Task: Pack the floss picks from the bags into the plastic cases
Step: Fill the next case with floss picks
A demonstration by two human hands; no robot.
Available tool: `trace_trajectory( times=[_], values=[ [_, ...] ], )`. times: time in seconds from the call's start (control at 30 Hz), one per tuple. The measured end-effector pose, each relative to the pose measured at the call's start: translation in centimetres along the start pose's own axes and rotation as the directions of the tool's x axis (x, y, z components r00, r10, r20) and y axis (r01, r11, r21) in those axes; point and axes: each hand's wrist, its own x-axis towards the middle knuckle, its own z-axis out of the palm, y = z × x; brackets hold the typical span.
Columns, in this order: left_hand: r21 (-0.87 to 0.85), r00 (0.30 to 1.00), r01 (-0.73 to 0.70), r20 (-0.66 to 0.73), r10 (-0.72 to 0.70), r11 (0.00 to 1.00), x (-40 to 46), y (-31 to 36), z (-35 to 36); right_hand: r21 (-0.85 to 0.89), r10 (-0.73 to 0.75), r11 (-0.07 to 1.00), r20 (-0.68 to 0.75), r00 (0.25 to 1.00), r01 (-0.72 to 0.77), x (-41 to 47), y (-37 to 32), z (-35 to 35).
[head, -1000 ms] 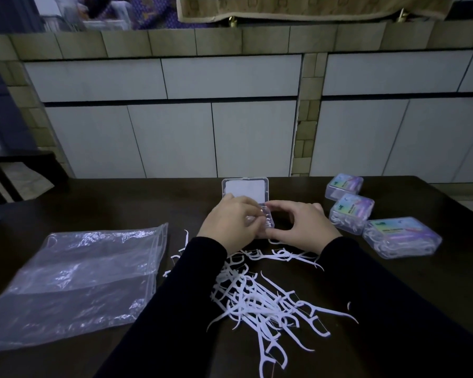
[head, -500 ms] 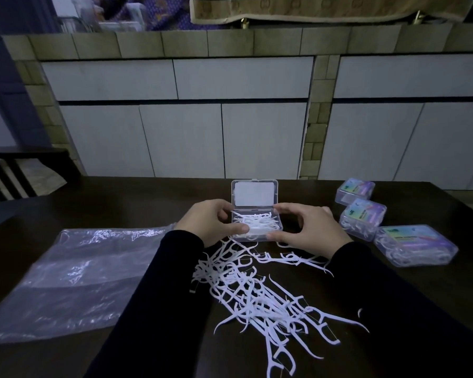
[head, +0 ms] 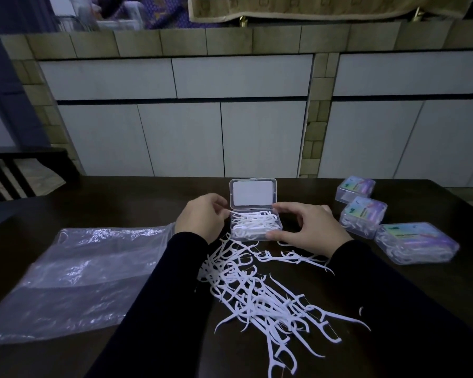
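Observation:
A small clear plastic case (head: 254,223) sits open on the dark table, its lid (head: 253,192) standing upright at the back. White floss picks fill its base. My left hand (head: 201,219) touches the case's left side with curled fingers. On the right side, my right hand (head: 302,226) grips it, thumb at the front corner. A loose pile of white floss picks (head: 260,290) spreads over the table in front of the case, between my black sleeves. An empty clear plastic bag (head: 74,276) lies flat at the left.
Three closed cases with colourful labels, filled with picks, stand in a row at the right: (head: 355,188), (head: 363,216), (head: 417,242). The table's far edge (head: 148,177) faces white cabinet doors. A dark chair back (head: 8,173) stands at the far left.
My left hand has drawn back from over the case to its left side, uncovering the picks inside. My right hand stays at the right side. The view has shifted slightly.

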Motion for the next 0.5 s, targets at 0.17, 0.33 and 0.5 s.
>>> trace_trajectory(
  times=[0.17, 0.33, 0.5],
  values=[
    [0.036, 1.000, 0.012, -0.008, -0.012, 0.999, 0.1, 0.2, 0.1, -0.004, 0.005, 1.000, -0.011, 1.000, -0.005, -0.2, -0.2, 0.0],
    [0.108, 0.992, 0.008, -0.123, 0.005, 0.994, -0.2, 1.0, -1.1, -0.027, 0.014, 1.000, -0.003, 1.000, -0.014, -0.5, -0.6, -0.4],
    [0.138, 0.994, -0.087, -0.050, 0.094, 0.987, -0.9, 1.8, 0.2, -0.027, 0.013, 1.000, -0.010, 1.000, -0.013, -0.5, -0.6, -0.5]
  ],
)
